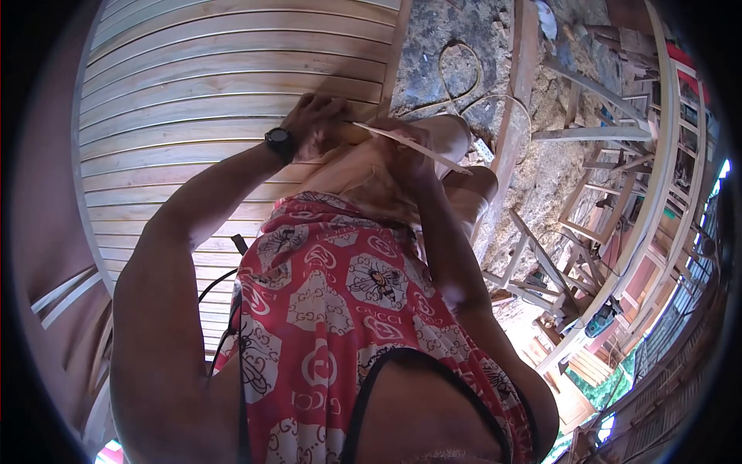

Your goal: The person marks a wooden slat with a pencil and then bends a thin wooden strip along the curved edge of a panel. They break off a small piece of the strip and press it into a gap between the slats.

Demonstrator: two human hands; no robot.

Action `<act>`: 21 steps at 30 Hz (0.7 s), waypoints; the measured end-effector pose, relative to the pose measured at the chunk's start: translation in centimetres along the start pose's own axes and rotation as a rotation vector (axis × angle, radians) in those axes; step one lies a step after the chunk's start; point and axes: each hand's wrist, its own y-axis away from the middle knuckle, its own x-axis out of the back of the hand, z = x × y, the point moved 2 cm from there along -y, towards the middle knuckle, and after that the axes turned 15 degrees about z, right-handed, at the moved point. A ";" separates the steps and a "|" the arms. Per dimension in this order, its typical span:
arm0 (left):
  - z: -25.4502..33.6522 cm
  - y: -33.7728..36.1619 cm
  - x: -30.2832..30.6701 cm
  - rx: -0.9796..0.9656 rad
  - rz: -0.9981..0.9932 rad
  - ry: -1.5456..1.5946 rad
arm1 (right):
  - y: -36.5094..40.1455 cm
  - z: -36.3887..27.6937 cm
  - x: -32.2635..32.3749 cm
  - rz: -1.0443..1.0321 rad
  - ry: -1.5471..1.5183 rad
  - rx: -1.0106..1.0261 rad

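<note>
My right hand [406, 153] is closed around a thin, pale wooden strip [433, 155]. The strip slants across my lap, and its narrow end sticks out past my knee. My left hand [313, 124], below a dark wristwatch [279, 141], is close to the strip's other end with its fingers curled. Between the hands, next to the left fingers, shows a yellowish piece [352, 134] whose kind I cannot make out. Both hands are over my bent legs, above the slatted wooden surface [232, 93].
A wooden beam [514, 116] runs along the right of the slats' edge. A looped cable [456, 100] lies on the stained floor [425, 39]. Further right are wooden frames [599, 205], scattered timber and sawdust-covered ground [553, 170]. A dark cord [215, 284] hangs beside my left hip.
</note>
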 end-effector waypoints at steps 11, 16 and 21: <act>1.2 0.2 0.5 0.006 0.049 0.034 | -0.6 -0.3 -0.4 0.032 -0.063 -0.003; 2.4 1.6 -0.5 -0.017 0.165 -0.142 | -0.1 -0.2 -0.4 0.075 -0.084 -0.121; 3.6 1.6 -1.0 0.109 0.108 -0.115 | -0.1 0.2 -0.4 0.064 -0.058 0.049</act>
